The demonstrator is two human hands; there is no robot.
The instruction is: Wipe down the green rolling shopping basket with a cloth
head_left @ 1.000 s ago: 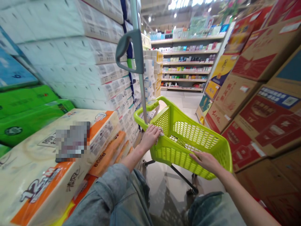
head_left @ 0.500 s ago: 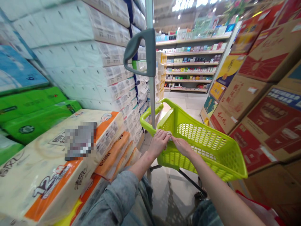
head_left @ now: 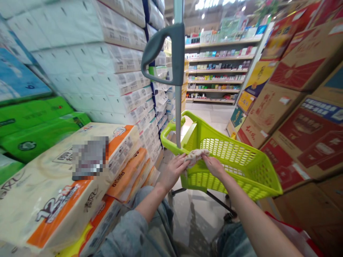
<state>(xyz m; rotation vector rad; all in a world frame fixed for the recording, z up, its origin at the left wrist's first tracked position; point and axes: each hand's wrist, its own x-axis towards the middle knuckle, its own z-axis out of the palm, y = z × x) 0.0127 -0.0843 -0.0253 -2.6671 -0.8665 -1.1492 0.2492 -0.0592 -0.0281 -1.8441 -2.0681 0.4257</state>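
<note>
While left hand (head_left: 173,170), right hand (head_left: 214,167) grip cloth (head_left: 195,157) over basket (head_left: 202,181), pack (head_left: 65,187) reads "12".

Cart basket (head_left: 214,181): lime-green, perforated, upright on dark wheeled legs (head_left: 218,201). Cloth (head_left: 194,157): pale, spotted, bunched, lying across the cart basket's near top edge.

Our left arm (head_left: 152,203) and right arm (head_left: 249,207) reach forward and downward, slanting toward each other. Our left grip (head_left: 173,169) shows its back, fingers slightly bent; our right grip (head_left: 215,167) sits near it, fingertips drawn together, aimed inward.
</note>
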